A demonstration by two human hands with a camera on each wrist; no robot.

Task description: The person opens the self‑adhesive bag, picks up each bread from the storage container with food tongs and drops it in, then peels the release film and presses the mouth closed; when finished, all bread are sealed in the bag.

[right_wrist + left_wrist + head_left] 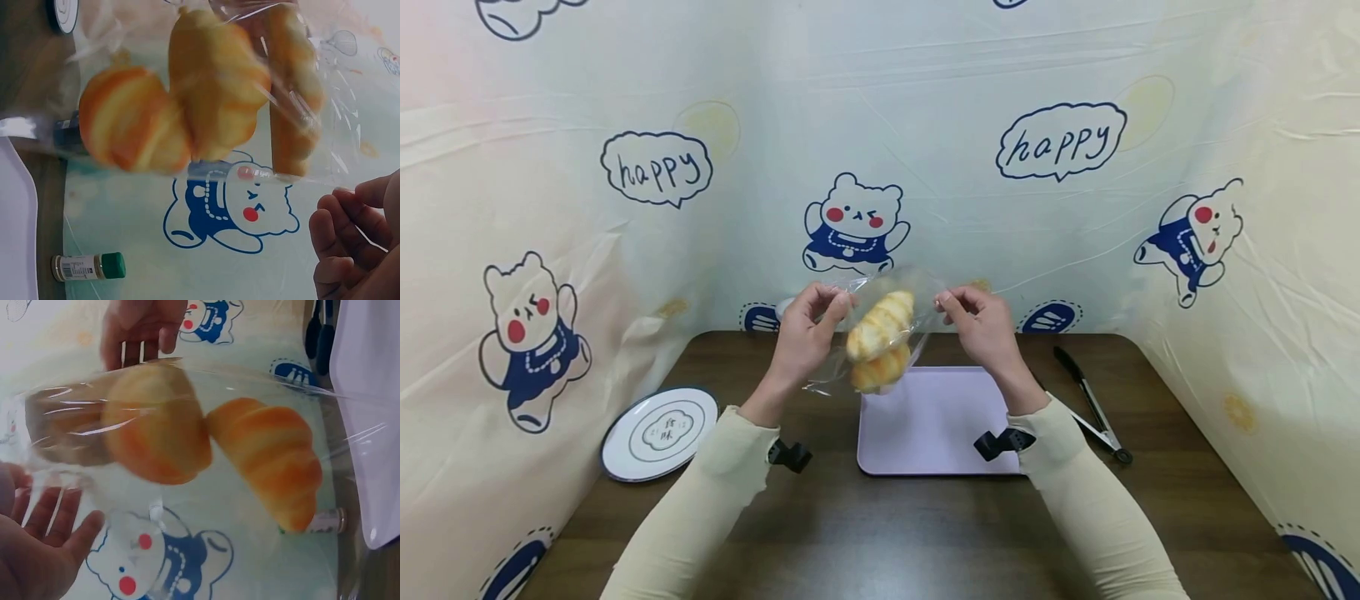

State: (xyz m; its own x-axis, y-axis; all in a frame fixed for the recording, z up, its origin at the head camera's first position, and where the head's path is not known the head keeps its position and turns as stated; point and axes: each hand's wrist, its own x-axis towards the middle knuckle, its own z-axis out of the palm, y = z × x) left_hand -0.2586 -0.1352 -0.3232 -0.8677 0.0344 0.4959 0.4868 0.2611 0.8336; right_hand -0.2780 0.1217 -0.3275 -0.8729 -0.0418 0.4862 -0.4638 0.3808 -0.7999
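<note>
A clear plastic bag (917, 333) with bread inside hangs between my hands above the table. Its left top edge is pinched by my left hand (805, 329), its right edge by my right hand (985, 325). Through the film in the left wrist view I see a croissant (269, 456), a rounded roll (159, 425) and a browner loaf (69, 425). From the right wrist, a long bread piece (292, 94) stands nearest my right hand (359, 231). Part of my left hand is hidden behind the bag there.
Under the bag lies a lilac tray (932, 429). A white plate (658, 435) with a dark rim is at the left, and black-handled tongs (1097, 408) at the right. The right wrist view has a green-capped seasoning bottle (87, 267). Printed cloth (850, 100) walls the table.
</note>
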